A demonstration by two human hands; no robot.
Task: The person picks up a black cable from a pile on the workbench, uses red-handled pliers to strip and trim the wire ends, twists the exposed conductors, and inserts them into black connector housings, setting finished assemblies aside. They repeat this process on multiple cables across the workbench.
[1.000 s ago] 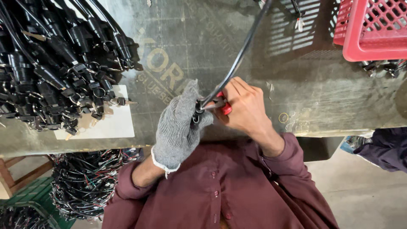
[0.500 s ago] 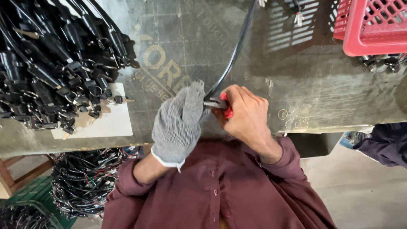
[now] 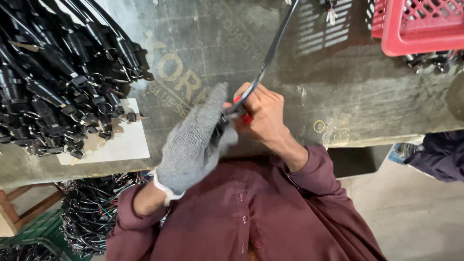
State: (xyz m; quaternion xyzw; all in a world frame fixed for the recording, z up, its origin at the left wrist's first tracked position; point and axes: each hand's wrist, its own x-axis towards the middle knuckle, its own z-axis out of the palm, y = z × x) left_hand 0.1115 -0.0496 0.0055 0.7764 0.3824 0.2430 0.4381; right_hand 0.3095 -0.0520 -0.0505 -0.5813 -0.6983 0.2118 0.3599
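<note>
A black cable (image 3: 273, 47) runs from the top of the view down across the worktable (image 3: 338, 96) to my hands at its near edge. My left hand (image 3: 195, 142), in a grey knitted glove, is closed around the cable's near end. My bare right hand (image 3: 265, 116) grips a small red-handled tool (image 3: 245, 117) pressed against the cable just beside the glove. The two hands touch. The tool's working end is hidden between the fingers.
A large heap of black cables with plugs (image 3: 58, 77) fills the table's left, partly on a white sheet (image 3: 123, 145). A red plastic crate (image 3: 420, 24) stands at the back right. More cable bundles (image 3: 94, 212) lie below the table. Another person's dark sleeve (image 3: 442, 152) is at right.
Both hands have shifted slightly together while working on the cable end. The cable still runs up from them; the grip is unchanged.
</note>
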